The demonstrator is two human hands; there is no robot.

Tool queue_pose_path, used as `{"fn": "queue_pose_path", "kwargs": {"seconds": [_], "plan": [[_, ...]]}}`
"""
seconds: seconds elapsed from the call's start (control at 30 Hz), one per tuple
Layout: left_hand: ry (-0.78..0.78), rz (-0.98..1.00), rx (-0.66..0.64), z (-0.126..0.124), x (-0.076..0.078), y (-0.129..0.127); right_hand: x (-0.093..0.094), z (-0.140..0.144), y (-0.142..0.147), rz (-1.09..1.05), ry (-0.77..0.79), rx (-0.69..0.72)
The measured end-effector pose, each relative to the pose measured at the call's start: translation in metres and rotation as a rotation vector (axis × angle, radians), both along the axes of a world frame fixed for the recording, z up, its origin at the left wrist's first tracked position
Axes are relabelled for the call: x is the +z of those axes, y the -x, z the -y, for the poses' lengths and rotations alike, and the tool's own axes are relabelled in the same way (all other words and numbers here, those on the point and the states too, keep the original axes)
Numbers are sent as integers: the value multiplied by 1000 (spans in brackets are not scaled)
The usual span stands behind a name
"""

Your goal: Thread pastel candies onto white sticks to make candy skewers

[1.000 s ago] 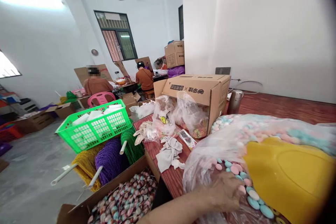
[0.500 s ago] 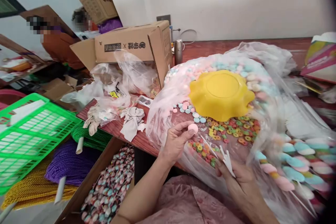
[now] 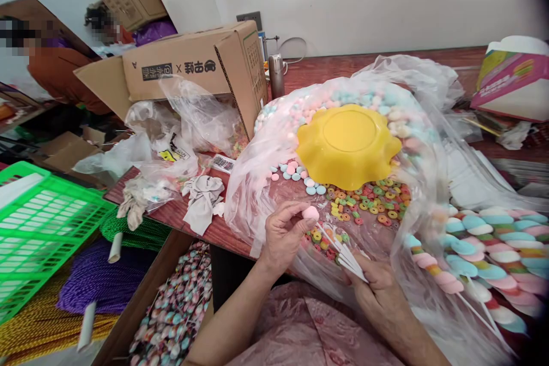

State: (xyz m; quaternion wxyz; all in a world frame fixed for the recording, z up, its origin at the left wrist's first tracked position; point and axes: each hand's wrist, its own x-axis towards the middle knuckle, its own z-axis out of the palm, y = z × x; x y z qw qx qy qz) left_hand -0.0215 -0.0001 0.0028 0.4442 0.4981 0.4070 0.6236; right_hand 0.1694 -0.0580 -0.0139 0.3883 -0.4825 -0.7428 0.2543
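My left hand (image 3: 285,234) pinches a pink candy disc (image 3: 310,213) between thumb and fingers. My right hand (image 3: 377,289) grips a bundle of thin white sticks (image 3: 341,251) whose tips point up-left toward the disc. Both hands hover over a clear plastic sheet (image 3: 253,194) strewn with pastel candy discs (image 3: 295,170) and small colourful candy rings (image 3: 369,200). An upturned yellow scalloped bowl (image 3: 347,146) rests on the candy pile just beyond my hands.
Finished pastel candy skewers (image 3: 476,257) lie at right. A cardboard box (image 3: 193,71) and crumpled bags (image 3: 189,126) sit at left on the red wooden table (image 3: 317,71). Below left are a green basket (image 3: 38,229), cord spools (image 3: 90,280) and a box of lollipops (image 3: 175,314). People work behind.
My view dropped from the room to the table. My left hand came off the candy pile with a pink disc; my right hand with the sticks came into view and closed toward it.
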Motion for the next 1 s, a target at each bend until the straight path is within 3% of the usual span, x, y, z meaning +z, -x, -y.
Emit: {"fn": "queue_pose_path", "kwargs": {"seconds": [0.23,0.4,0.63,0.77,1.0], "plan": [[-212,-261,59,2,5,0,-14,6,-11,40,-33,11],[-401,-412,87,6,5,-3,-9,9,-6,43,-67,-40],[-425,-448,132,7,6,-4,5,14,9,-9,23,-13],[-520,-547,136,6,6,-4,3,11,8,6,24,-49],[-471,-521,105,9,5,-11,-3,8,13,-91,31,-87]]}}
